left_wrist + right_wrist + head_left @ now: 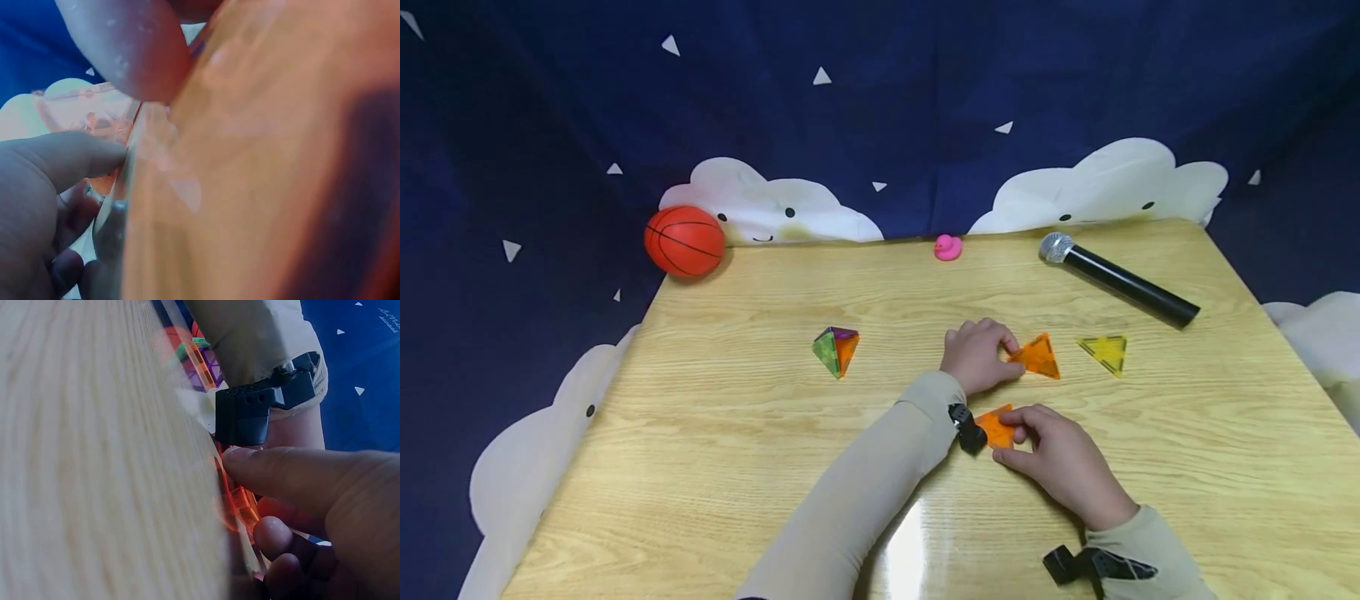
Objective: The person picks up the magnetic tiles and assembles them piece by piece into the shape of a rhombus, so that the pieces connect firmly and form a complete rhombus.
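My left hand (981,357) pinches one corner of an orange translucent triangular tile (1040,357) between thumb and fingers. Closer to me, my right hand (1067,462) grips a second orange tile (997,427) by its right side, beside the left wrist's black camera, which partly covers it. That second tile fills much of the left wrist view as a blurred orange sheet (250,162). In the right wrist view, the right thumb (281,465) lies against the orange tile's edge (244,503). A yellow triangular tile (1107,353) lies to the right of the left hand's tile.
A joined green, purple and orange tile shape (837,350) sits left of the hands. Along the back are a red basketball (685,242), a pink toy duck (947,247) and a black microphone (1123,282). A dark blue cloth with clouds (910,108) hangs behind the wooden table (700,467).
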Demonstrator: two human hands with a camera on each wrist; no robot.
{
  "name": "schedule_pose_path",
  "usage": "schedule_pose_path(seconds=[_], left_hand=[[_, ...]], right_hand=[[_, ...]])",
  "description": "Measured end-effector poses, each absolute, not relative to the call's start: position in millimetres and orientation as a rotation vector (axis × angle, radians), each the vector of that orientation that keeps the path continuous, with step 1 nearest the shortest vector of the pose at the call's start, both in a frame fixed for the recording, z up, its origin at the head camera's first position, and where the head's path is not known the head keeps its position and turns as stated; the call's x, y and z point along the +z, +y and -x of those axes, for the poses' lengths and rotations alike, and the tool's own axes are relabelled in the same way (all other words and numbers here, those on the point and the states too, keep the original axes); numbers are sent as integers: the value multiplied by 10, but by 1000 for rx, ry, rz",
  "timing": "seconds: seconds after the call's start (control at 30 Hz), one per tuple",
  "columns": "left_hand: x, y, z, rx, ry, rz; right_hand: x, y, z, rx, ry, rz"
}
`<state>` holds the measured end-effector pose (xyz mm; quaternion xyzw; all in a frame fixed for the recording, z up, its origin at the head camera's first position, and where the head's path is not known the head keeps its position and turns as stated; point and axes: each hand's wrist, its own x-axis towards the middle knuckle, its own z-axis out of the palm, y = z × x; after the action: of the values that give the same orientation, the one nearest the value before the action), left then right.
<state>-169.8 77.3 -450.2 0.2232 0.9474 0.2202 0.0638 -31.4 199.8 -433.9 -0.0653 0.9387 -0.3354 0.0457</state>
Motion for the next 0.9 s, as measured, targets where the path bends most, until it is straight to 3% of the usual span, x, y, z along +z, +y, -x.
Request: schedule_pose_path(seconds=[0.37,0.9], left_hand=[[-4574,641,1716,1116,2682,-773],[-4616,307,1551,1767,2462,-558]], right_hand=[[-4344,2009,309,-1042,2873,192],[-4378,1996,292,-1011,2934,236]])
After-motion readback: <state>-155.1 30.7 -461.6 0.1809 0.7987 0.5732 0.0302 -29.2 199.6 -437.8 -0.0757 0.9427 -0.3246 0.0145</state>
